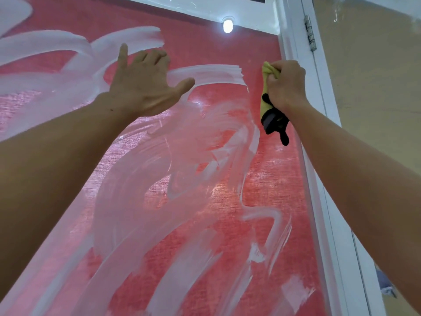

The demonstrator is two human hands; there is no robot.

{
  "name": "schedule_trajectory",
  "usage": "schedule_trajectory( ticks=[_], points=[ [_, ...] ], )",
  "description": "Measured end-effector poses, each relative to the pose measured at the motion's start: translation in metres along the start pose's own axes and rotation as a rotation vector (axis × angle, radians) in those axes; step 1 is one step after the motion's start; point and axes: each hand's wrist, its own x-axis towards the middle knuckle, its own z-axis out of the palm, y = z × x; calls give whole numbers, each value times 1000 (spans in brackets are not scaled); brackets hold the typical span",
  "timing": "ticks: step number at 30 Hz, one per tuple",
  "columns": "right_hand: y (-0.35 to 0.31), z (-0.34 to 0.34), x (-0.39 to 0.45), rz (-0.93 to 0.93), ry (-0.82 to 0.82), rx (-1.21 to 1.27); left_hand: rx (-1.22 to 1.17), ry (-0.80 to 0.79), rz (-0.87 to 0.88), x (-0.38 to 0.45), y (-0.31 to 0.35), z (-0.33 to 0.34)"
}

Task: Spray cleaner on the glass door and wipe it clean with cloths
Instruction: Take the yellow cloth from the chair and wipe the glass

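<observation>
The glass door (pixel 205 224) fills the view, with a red surface showing behind it. White streaks of smeared cleaner (pixel 141 197) run across most of the pane. My right hand (pixel 286 84) grips a bunched yellow and black cloth (pixel 267 106) and holds it against the glass near the pane's upper right edge. The cloth's black end hangs below my fist. My left hand (pixel 143 83) is raised in front of the upper middle of the pane, fingers spread, thumb pointing right; whether it touches the glass I cannot tell. No spray bottle is in view.
The white door frame (pixel 319 156) runs down the right side, with a metal hinge (pixel 311 34) near the top. A beige wall (pixel 376 87) lies to the right of it. A lit lamp (pixel 227 25) shows near the top.
</observation>
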Motion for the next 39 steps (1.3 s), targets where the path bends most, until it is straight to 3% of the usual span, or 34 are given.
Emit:
schedule_trajectory(
  ticks=[15, 26, 29, 35, 39],
  points=[
    [-31, 13, -8, -398, -181, -24, 11, -6, -13, 1, 2, 1],
    [-23, 20, 2, -106, 73, 2, 38, -41, 1, 2, 0, -2],
    [-28, 22, 0, -158, 34, 32, 36, -39, 3, 2, -2, -1],
    [-42, 32, -5, -434, -139, 34, 37, -17, 5, 2, -2, 3],
    [-38, 28, -4, -446, -115, 9, 37, -14, 2, 2, -1, 4]
  ],
)
